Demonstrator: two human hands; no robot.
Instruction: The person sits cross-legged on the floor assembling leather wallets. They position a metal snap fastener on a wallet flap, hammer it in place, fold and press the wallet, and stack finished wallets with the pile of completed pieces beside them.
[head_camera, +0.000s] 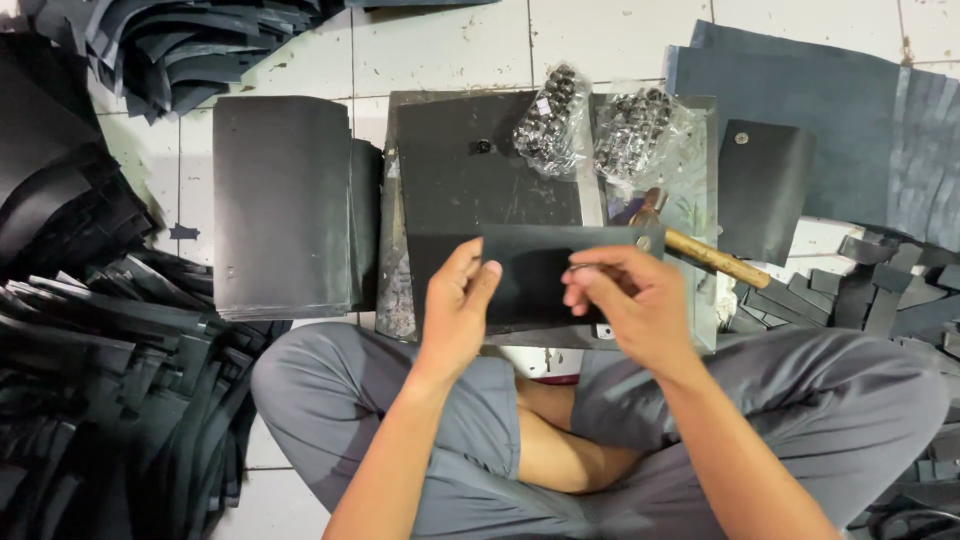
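Black sheet (535, 262) held flat above the dark board (470, 170), over the crossed legs. Left hand (457, 305) pinches its lower left edge; right hand (625, 295) grips its right part, fingertips closed on something small, cannot tell what. Rivet (643, 242) in its right corner. Hammer (700, 250) lies just behind. Two stud bags (590, 125) rest farther back.
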